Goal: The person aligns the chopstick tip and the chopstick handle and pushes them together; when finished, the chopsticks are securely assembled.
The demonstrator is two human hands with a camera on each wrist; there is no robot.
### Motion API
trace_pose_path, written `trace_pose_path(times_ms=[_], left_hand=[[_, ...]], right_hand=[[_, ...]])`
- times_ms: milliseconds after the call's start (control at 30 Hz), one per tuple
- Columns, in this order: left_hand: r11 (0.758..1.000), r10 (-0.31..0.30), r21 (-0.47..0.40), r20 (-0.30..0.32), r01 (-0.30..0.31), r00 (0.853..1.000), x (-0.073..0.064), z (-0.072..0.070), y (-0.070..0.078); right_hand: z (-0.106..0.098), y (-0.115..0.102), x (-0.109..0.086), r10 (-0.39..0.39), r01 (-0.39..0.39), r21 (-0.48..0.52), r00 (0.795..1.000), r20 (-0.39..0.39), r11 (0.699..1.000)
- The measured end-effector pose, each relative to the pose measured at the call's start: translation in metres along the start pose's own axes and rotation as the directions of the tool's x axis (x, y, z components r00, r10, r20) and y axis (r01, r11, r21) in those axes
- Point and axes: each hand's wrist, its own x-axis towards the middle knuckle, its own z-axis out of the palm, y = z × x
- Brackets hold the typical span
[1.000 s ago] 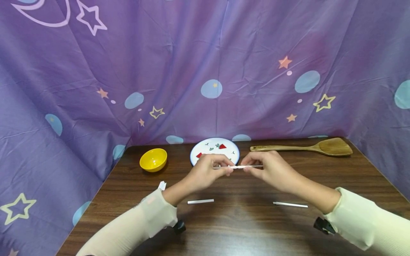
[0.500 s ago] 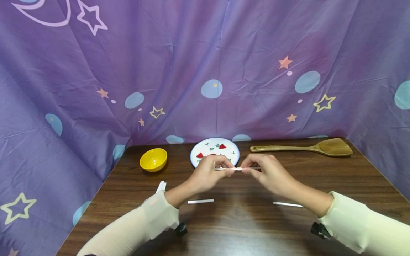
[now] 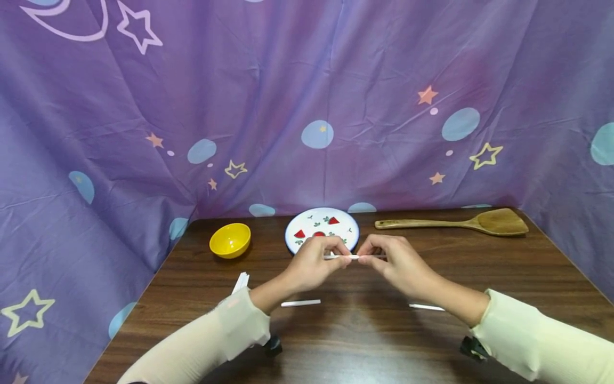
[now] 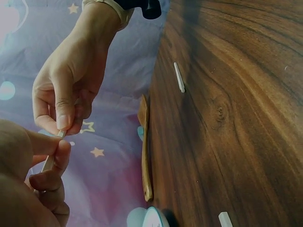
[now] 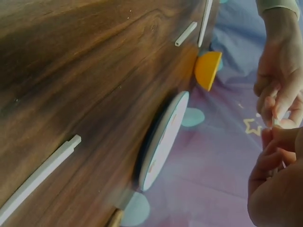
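Note:
In the head view, my left hand and right hand meet fingertip to fingertip over the table, in front of the plate. Between thumb and fingers each pinches a thin white stick piece, lined up end to end, with only a short white stretch showing between the hands. Curled fingers of the left hand surround a pale length of stick in the left wrist view. Below the hands lie a short white stick and another white stick, whose narrow stepped end shows in the right wrist view.
A yellow bowl stands at the back left. Behind the hands is a white plate with red fruit pictures. The wooden spatula lies back right. Several white sticks are partly hidden by the left sleeve. A purple curtain hangs behind.
Both hands have come a little lower and closer together, the right one shifting left. Less of the white stick shows between their fingertips. The things on the table have stayed put.

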Motion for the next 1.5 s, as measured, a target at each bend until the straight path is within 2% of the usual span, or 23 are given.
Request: trace_pose_path(times_ms=[167,333,433,500,567,633,700,767,867,933,1000,1200,1433,1500], left_hand=[[0.999,0.011,-0.042,0.049,-0.009,0.999,-0.001,-0.003,-0.002],[0.992,-0.015,-0.125,0.111,0.029,0.994,-0.007,-0.008,-0.007],[0.984,-0.049,-0.164,0.135,0.071,0.99,-0.012,-0.01,-0.01],[0.975,-0.058,-0.202,0.151,0.088,0.987,-0.015,-0.009,-0.013],[0.967,-0.062,-0.234,0.173,0.102,0.983,-0.018,-0.007,-0.014],[0.953,-0.064,-0.28,0.192,0.117,0.979,-0.021,-0.003,-0.013],[0.937,-0.075,-0.322,0.188,0.134,0.979,-0.022,0.003,-0.012],[0.916,-0.094,-0.373,0.165,0.15,0.982,-0.023,0.009,-0.009],[0.895,-0.096,-0.425,0.112,0.135,0.989,-0.026,0.017,-0.005],[0.892,-0.086,-0.436,0.094,0.118,0.992,-0.028,0.019,-0.003],[0.9,-0.081,-0.422,0.08,0.108,0.993,-0.029,0.02,-0.003],[0.903,-0.132,-0.406,0.056,0.144,0.99,-0.03,0.02,-0.005],[0.89,-0.186,-0.409,0.076,0.2,0.98,-0.038,0.016,-0.012],[0.883,-0.206,-0.415,0.08,0.221,0.975,-0.043,0.013,-0.015]], right_hand=[[-0.004,0.003,0.004,-0.022,0.022,-0.004,0.999,0.05,1.0],[-0.011,0.007,0.007,-0.008,0.007,0.004,0.995,0.097,1.0],[-0.017,0.01,0.009,0.052,-0.056,0.032,0.992,0.115,0.998],[-0.021,0.012,0.011,0.111,-0.122,0.09,0.986,0.121,0.989],[-0.024,0.013,0.014,0.174,-0.195,0.186,0.977,0.123,0.963],[-0.024,0.013,0.017,0.224,-0.248,0.289,0.968,0.114,0.925],[-0.021,0.012,0.02,0.257,-0.277,0.396,0.961,0.104,0.876],[-0.016,0.011,0.023,0.269,-0.275,0.456,0.96,0.081,0.846],[-0.008,0.01,0.025,0.281,-0.276,0.503,0.957,0.067,0.819],[-0.005,0.009,0.026,0.287,-0.281,0.51,0.955,0.07,0.813],[-0.002,0.009,0.026,0.285,-0.284,0.502,0.955,0.077,0.817],[0.003,0.01,0.025,0.289,-0.299,0.482,0.952,0.098,0.824],[0.002,0.012,0.02,0.3,-0.326,0.513,0.944,0.136,0.794],[0.001,0.016,0.016,0.293,-0.322,0.514,0.946,0.138,0.796]])
